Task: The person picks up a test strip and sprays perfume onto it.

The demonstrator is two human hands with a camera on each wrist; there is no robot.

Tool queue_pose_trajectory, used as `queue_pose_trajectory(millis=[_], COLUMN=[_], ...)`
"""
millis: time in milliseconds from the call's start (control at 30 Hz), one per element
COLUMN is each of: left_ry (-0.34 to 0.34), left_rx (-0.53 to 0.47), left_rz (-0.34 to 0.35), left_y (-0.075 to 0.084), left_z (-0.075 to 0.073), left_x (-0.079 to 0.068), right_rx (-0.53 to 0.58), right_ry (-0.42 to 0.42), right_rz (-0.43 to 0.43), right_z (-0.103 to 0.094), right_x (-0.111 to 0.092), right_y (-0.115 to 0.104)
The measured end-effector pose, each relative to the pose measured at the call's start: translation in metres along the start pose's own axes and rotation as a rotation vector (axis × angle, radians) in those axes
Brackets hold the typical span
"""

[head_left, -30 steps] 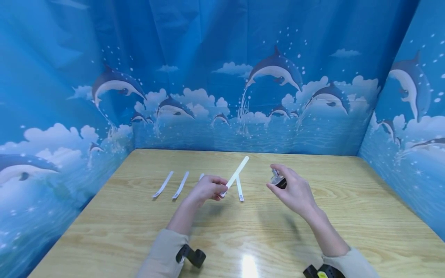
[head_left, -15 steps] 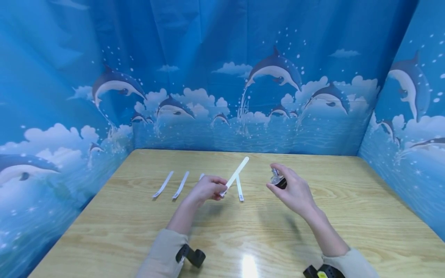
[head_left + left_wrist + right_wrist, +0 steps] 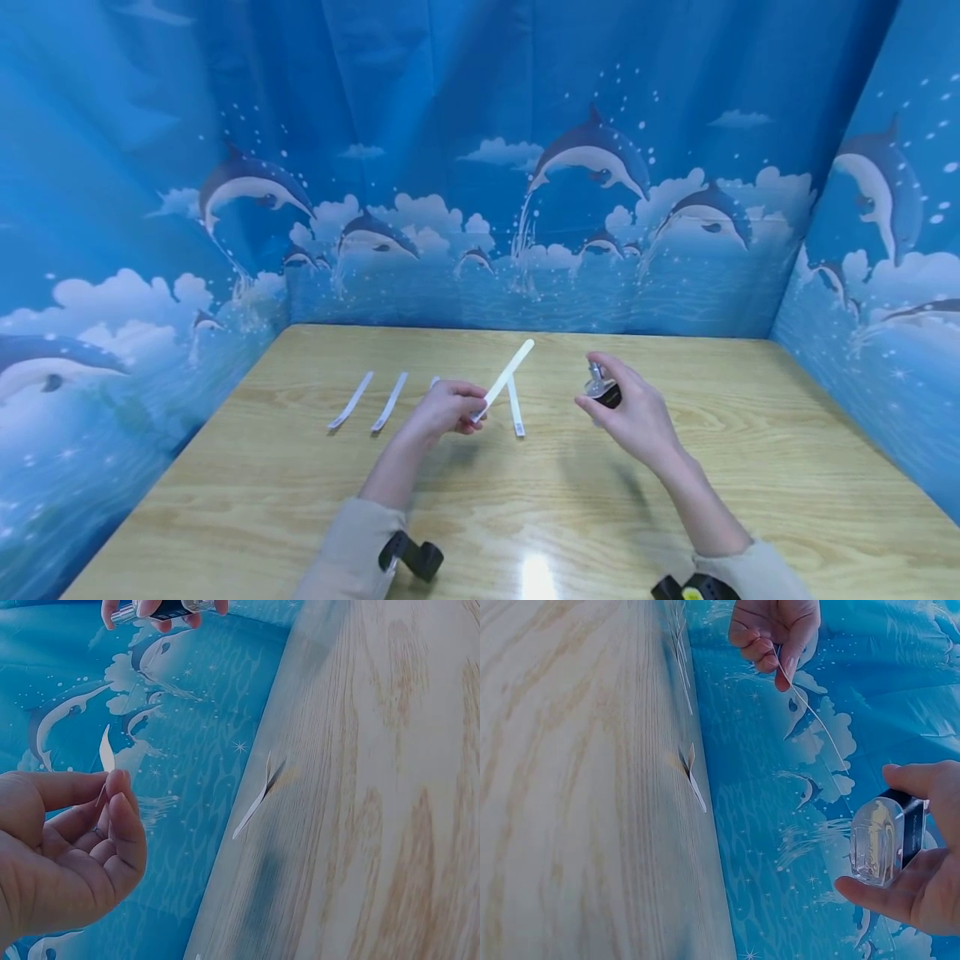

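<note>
My left hand (image 3: 447,408) pinches the lower end of a narrow white paper test strip (image 3: 513,368), which slants up and to the right above the table. In the left wrist view, thumb and fingertips meet on the strip (image 3: 107,752). To the right, my right hand (image 3: 639,417) holds a small clear glass perfume bottle (image 3: 602,390) with a dark label. One finger lies at its silvery spray top, and the thumb is at the base. The bottle (image 3: 877,841) faces the held strip (image 3: 816,714) across a gap. Whether spray leaves it cannot be seen.
Two white strips (image 3: 351,402) (image 3: 390,403) lie on the wooden table (image 3: 285,500) at left. Another strip (image 3: 435,381) is mostly hidden behind my left hand. One more strip (image 3: 517,408) lies under the held one. A dolphin-print curtain (image 3: 420,283) stands behind the table.
The held strip's lower end and my left fingertips have shifted slightly left. The bottle shows a little more between my right finger and thumb. The strips on the table lie as before.
</note>
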State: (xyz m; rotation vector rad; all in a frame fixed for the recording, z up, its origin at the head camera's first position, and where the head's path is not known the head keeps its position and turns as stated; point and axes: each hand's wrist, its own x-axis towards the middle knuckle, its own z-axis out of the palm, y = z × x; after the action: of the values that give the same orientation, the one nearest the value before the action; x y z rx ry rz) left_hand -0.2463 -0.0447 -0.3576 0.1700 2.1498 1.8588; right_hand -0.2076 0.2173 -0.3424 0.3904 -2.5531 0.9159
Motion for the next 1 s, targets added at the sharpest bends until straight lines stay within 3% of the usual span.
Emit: queue_pose_trajectory(millis=[367,767,1000], left_ry=[0.026,0.157,0.217], left_rx=[-0.032,-0.053,-0.112], left_rz=[0.004,-0.024,-0.05], left_y=[-0.01,-0.019,-0.026], left_z=[0.001,-0.001,-0.002], left_x=[0.002,0.008,0.01], right_rx=[0.015,0.027,0.031], right_ry=[-0.018,-0.02,-0.026], right_rz=[0.03,0.012,0.014], right_z=[0.002,0.003,0.003], right_x=[-0.001,0.002,0.002], right_y=[0.002,0.003,0.004])
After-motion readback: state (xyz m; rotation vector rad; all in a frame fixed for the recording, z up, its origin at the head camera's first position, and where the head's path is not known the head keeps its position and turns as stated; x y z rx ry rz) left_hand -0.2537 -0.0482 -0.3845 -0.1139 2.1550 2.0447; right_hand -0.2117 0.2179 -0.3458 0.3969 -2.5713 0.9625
